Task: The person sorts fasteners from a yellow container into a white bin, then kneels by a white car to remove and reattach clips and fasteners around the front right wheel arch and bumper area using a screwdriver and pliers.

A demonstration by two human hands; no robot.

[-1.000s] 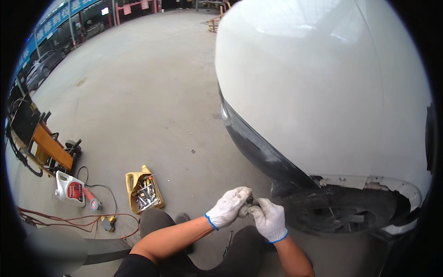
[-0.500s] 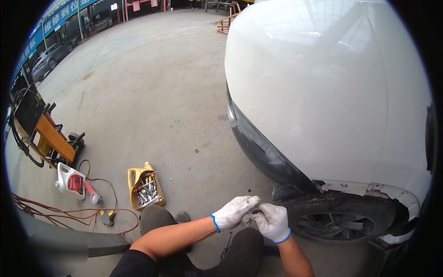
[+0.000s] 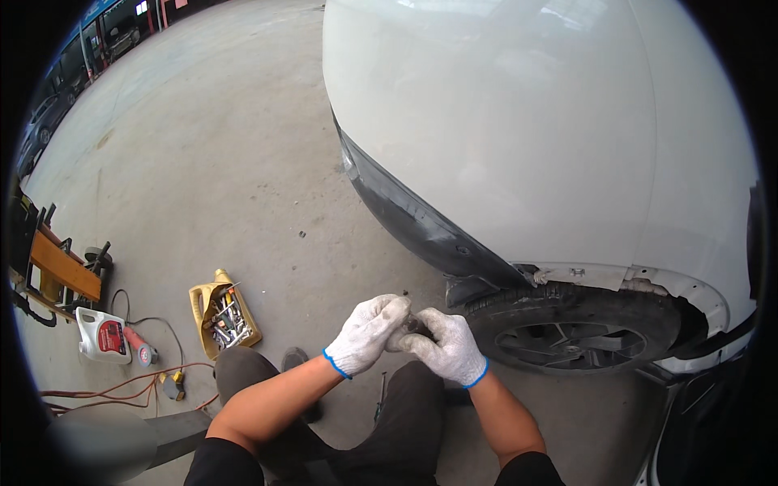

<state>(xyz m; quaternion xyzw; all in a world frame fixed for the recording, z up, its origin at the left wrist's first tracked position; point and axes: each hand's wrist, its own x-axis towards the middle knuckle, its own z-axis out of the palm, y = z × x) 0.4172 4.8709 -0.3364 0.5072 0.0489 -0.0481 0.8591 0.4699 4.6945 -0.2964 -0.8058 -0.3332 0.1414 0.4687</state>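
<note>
My left hand (image 3: 366, 334) and my right hand (image 3: 448, 347) wear white knit work gloves with blue cuffs. They meet in front of my knees, fingers of both pinched around a small dark piece (image 3: 415, 326). Most of that piece is hidden by the gloves, and its kind cannot be made out. To the right of my hands stands the front wheel (image 3: 571, 344) of a white car (image 3: 494, 146). The strip along the wheel arch is bare metal with holes, and dark lower bumper trim (image 3: 405, 212) curves away from it.
On the floor at left, a cut-open yellow jug (image 3: 198, 306) holds wrenches and other tools. Beyond it are a white jug (image 3: 94, 343), an angle grinder (image 3: 139, 344), orange cables (image 3: 105, 394) and an orange wheeled machine (image 3: 65, 267). A thin tool (image 3: 381, 397) lies between my legs.
My view has turned to the right and down, so the car and floor items appear farther left. Both hands remain together around the small dark piece.
</note>
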